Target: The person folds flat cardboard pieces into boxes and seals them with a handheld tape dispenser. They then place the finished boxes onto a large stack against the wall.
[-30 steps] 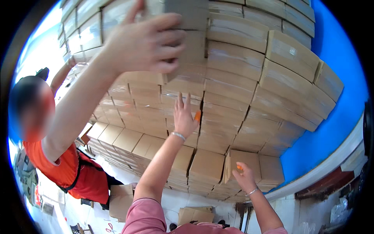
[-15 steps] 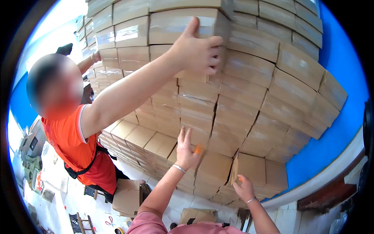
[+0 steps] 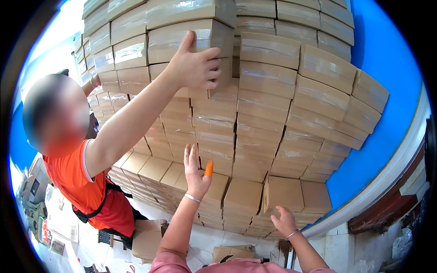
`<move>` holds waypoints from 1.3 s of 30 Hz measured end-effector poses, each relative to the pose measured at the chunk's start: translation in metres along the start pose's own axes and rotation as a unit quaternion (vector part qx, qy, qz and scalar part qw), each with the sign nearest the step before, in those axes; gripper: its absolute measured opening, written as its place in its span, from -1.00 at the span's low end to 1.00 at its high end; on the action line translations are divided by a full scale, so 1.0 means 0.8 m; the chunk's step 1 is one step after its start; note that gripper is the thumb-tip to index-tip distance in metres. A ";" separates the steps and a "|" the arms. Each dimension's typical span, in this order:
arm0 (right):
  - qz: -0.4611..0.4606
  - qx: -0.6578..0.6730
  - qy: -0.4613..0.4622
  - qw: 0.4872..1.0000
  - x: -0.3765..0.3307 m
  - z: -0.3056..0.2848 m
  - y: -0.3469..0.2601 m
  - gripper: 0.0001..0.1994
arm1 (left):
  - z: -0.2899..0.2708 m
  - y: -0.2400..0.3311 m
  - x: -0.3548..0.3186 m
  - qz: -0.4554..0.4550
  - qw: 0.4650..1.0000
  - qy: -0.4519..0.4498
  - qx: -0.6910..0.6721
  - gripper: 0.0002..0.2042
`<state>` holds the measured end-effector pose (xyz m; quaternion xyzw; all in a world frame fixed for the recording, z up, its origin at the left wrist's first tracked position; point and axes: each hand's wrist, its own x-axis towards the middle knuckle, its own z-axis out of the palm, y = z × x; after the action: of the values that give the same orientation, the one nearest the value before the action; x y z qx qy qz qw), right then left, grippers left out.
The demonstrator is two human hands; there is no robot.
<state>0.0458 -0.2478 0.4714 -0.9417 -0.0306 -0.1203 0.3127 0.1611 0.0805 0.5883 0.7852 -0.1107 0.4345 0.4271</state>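
A tall wall of taped brown cardboard boxes (image 3: 264, 109) rises in front of me. My left hand (image 3: 196, 177) is raised before its lower middle, fingers stretched up and apart, with an orange cover (image 3: 209, 168) on the thumb and nothing in the grip. Further right and lower, my right hand (image 3: 284, 222) has its fingers apart, just below the front of a low box (image 3: 284, 193); whether it touches that box I cannot tell. A co-worker's hand (image 3: 195, 66) presses against the corner of a larger box (image 3: 180, 41) high in the stack.
The co-worker in an orange shirt (image 3: 68, 177) stands close at my left, arm stretched across the stack. Lower boxes (image 3: 154, 168) form a ledge at its foot. A carton (image 3: 146, 241) and flat cardboard (image 3: 232, 252) lie near my feet. A blue wall (image 3: 382, 113) borders the right.
My view has shifted, so the stack sits further left. My right hand has come away from the low box's raised edge. The co-worker's hand remains on the larger box.
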 end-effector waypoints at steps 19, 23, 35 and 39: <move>-0.011 -0.005 -0.057 0.998 -0.015 0.007 -0.025 -0.56 | -0.024 -0.005 -0.043 -0.025 0.999 -0.037 0.020 -0.40; -0.040 -0.019 -0.040 0.998 -0.013 0.012 -0.021 -0.57 | -0.028 -0.006 -0.045 -0.043 0.998 -0.050 0.004 -0.42; -0.010 -0.036 -0.038 0.999 -0.022 0.002 0.003 -0.56 | 0.012 -0.003 -0.033 0.011 0.998 -0.067 0.004 -0.43; 0.047 -0.005 -0.027 0.998 -0.045 -0.008 -0.016 -0.54 | -0.019 0.010 -0.044 -0.006 0.999 -0.026 0.020 -0.30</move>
<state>0.0081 -0.2409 0.4751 -0.9466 0.0062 -0.0798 0.3124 0.1272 0.0803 0.5693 0.8053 -0.1078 0.4135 0.4110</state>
